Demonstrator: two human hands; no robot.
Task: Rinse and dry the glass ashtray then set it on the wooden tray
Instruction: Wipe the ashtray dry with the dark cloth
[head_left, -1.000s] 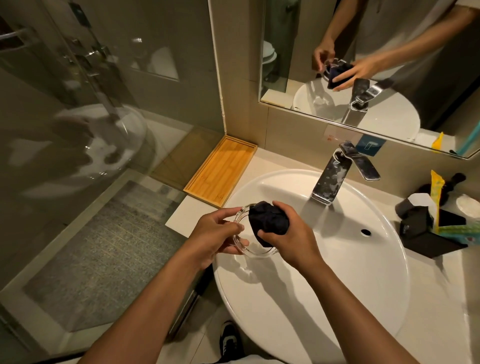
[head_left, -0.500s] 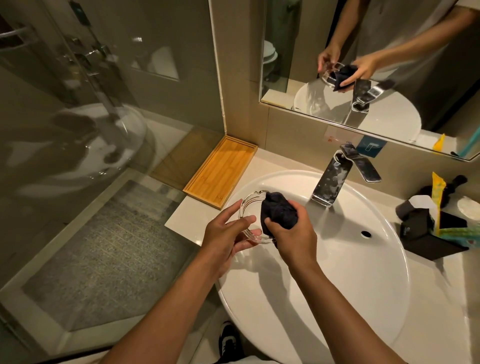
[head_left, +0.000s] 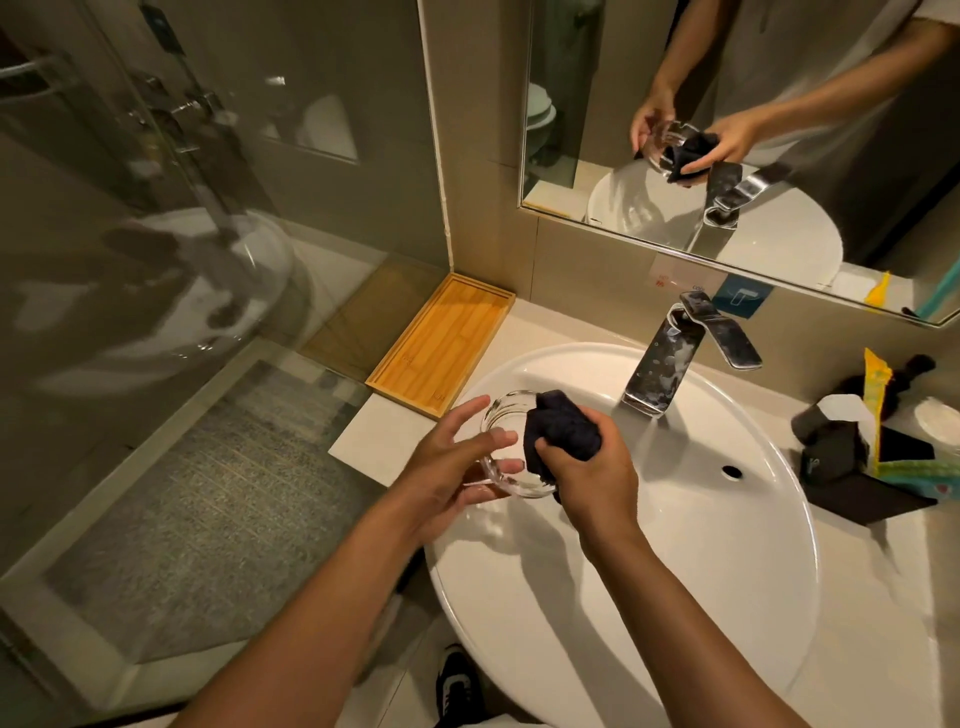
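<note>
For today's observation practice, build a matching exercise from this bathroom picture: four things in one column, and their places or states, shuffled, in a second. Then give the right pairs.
Things:
1. glass ashtray
2. dark cloth
3. wooden tray
4. faucet

Places or states:
A. lies on the counter, nothing on it
B. held in the left hand over the basin
C. stands behind the basin, no water running
D. bunched in the right hand, pressed into the glass

Pairs: 1-B, 2-D, 3-A, 4-C

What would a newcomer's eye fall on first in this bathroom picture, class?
First, the two hands over the left side of the white basin: the left hand holds a glass ashtray while the right hand presses a dark cloth into it. Next, the bright wooden tray on the counter's left end, and the chrome tap behind the basin.
</note>
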